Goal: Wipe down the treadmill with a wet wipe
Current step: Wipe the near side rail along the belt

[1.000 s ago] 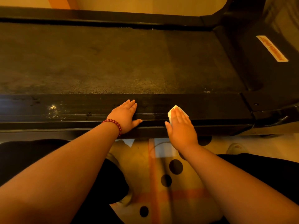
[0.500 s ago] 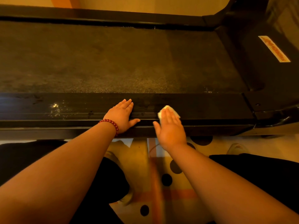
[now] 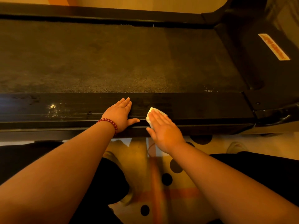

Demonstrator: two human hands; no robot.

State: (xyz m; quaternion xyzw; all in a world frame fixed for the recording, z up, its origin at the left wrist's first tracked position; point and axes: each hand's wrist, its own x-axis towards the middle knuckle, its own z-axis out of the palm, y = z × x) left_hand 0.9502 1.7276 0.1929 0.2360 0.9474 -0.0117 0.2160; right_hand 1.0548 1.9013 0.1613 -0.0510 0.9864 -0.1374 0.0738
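Observation:
A black treadmill lies across the view, its dark belt beyond a glossy near side rail. My right hand lies flat with straight fingers on that rail, pressing a folded white wet wipe whose edges show past my fingertips. My left hand, with a red bead bracelet at the wrist, rests flat on the same rail just left of the wipe, thumb spread toward it. A speckled light patch marks the rail farther left.
The motor cover with an orange-and-white label rises at the right end. Below the rail lies a yellow floor mat with black dots and orange stripes. My dark-clothed knees and light shoes flank it.
My right hand has slid the wipe leftward along the rail, closing the gap to my left hand. The left hand has stayed where it was.

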